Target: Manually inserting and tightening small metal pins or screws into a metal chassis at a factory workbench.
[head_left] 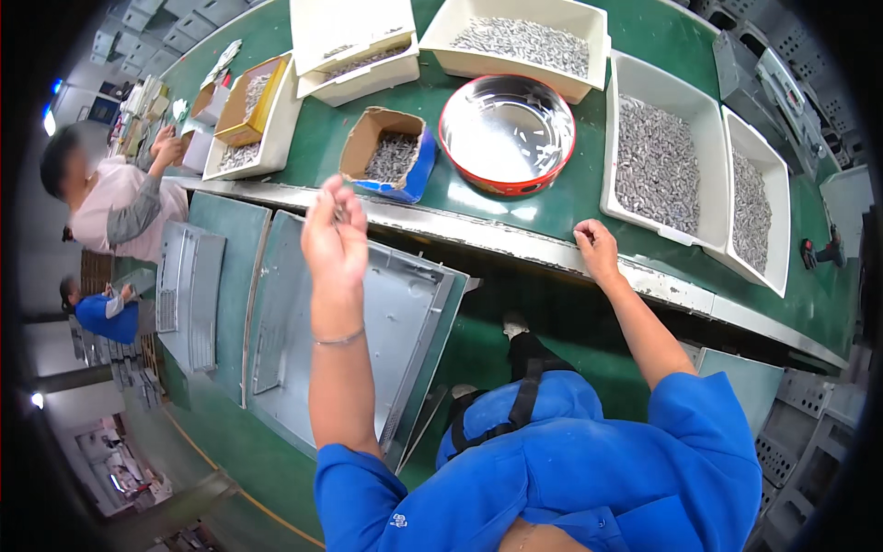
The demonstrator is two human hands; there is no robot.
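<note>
My left hand point(337, 235) is raised palm up over the bench's front edge, just before a blue cardboard box point(416, 170) of small grey metal parts. Its fingers are curled round what looks like a small grey metal part, mostly hidden. At the bench edge to the right, my right hand point(599, 250) has thumb and fingertips drawn together; whatever they may hold is too small to make out. Between and beyond the hands stands a round red-rimmed tin point(506, 138) with a shiny inside and a few small pieces on its bottom. Right of it is a white bin point(676, 235) of grey parts.
More white bins point(515, 69) of parts line the green bench point(589, 138), and a yellow box point(250, 129) sits in the left one. Below the edge lies a large grey metal panel point(322, 322). A power tool point(821, 248) rests far right. A co-worker point(129, 202) stands left.
</note>
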